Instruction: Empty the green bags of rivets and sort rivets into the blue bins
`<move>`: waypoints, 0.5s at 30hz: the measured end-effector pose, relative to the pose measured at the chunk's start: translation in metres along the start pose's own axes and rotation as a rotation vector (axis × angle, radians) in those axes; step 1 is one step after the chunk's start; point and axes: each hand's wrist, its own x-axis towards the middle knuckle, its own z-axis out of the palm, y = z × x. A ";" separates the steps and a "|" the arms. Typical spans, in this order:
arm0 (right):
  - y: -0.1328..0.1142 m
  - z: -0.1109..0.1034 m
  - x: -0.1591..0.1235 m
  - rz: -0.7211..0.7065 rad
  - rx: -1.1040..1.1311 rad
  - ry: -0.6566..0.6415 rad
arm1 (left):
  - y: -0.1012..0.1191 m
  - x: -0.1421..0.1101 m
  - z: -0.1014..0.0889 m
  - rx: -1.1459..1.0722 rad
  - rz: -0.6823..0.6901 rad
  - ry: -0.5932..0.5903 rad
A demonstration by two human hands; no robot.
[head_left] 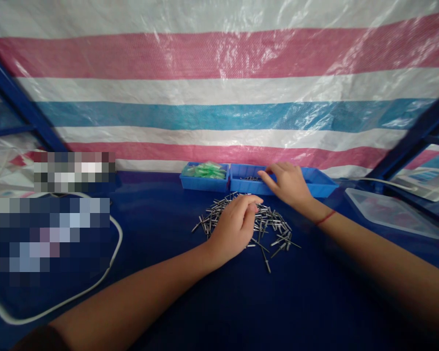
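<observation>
A loose pile of metal blind rivets [274,219] lies on the blue tabletop. My left hand [236,222] is over the middle of the pile, its fingers bent and thumb drawn in close to them. Whatever that hand holds is hidden. Further back, my right hand [287,183] hovers at a blue bin [243,186], palm down, thumb and fingers apart, with nothing visible in them. A few rivets [250,178] lie inside this bin. My right hand covers part of the bin's front wall.
To the left of that bin stands a smaller blue bin [205,183] holding green packets [210,170]. A translucent lid-like sheet [388,214] lies at the right. A white cable [115,243] loops across the left side. Striped sheeting [219,117] hangs behind, between blue frame posts [40,122].
</observation>
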 end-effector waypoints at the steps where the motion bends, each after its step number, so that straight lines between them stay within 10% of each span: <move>1: -0.001 -0.002 -0.006 -0.003 -0.001 -0.007 | -0.001 0.002 -0.002 0.037 0.065 -0.054; 15: -0.023 -0.029 -0.070 0.012 0.283 -0.072 | -0.009 0.011 -0.007 0.554 0.159 -0.493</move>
